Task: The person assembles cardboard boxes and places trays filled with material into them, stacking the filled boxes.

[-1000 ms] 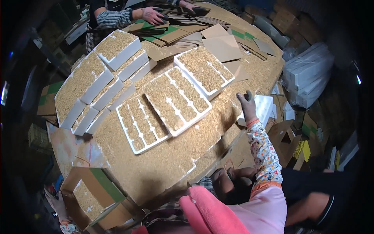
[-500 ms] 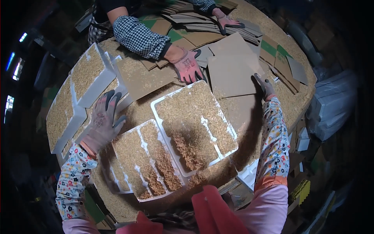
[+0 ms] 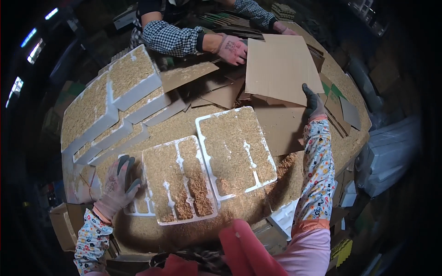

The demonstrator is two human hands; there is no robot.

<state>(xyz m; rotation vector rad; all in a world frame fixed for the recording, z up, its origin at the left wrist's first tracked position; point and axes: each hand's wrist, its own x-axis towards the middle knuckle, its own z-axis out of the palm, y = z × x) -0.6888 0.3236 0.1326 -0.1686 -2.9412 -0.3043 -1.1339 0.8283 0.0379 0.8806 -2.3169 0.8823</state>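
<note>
Our left hand [image 3: 117, 186] lies flat and spread, fingers open, on a white foam tray at the near left of the round surface [image 3: 184, 124], gripping nothing. Just beside it sits a slotted foam tray [image 3: 179, 179] whose grooves are partly packed with husk-like litter; white ribs show bare between them. Touching that tray on its right is a larger foam tray [image 3: 237, 152], heaped over almost entirely, only a few white ridges showing.

Our right hand [image 3: 314, 102], in a dark glove, reaches far across and pinches the near corner of a big cardboard sheet [image 3: 281, 66], fingers closed on its edge. That sheet lies on other flattened cardboard pieces [image 3: 216, 89] at the far side.

Across the surface, a co-worker's gloved hand [image 3: 231, 48] in a checked sleeve presses on the same cardboard pile.

To the left, stacked filled trays [image 3: 110, 101] stand in a stepped pile, their tops level with the litter. We judge these to be finished, while the two trays before us look filled but not yet covered, and the sheet in our right hand is not yet over either of them. Loose litter covers the surface.
</note>
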